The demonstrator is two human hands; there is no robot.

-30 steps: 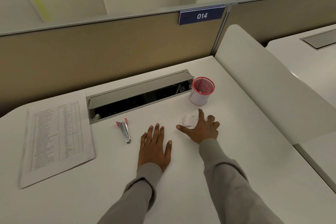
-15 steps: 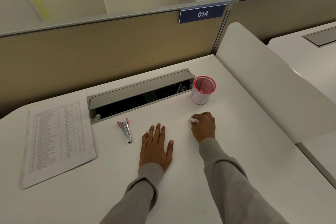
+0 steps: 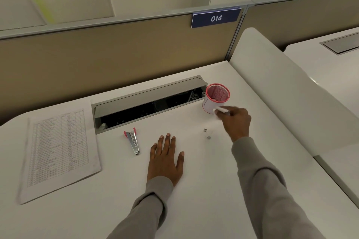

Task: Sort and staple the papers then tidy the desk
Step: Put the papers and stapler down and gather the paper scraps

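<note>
While my right hand pinches a crumpled paper wad in its curled fingertips, the red mesh cup stands just beyond it and slightly left, toward the partition. The wad shows against the cup's white lower wall, below the rim; I cannot tell whether they touch. I judge the coming move to be a lift over the rim and a drop, and this hand is plainly the nearer one. My left hand lies flat on the counter, fingers straight, holding nothing. The stapler rests just to its left, long axis running away from me, red end far. Two small metal bits, likely staples, lie between the hands. The printed sheets sit well off left.
</note>
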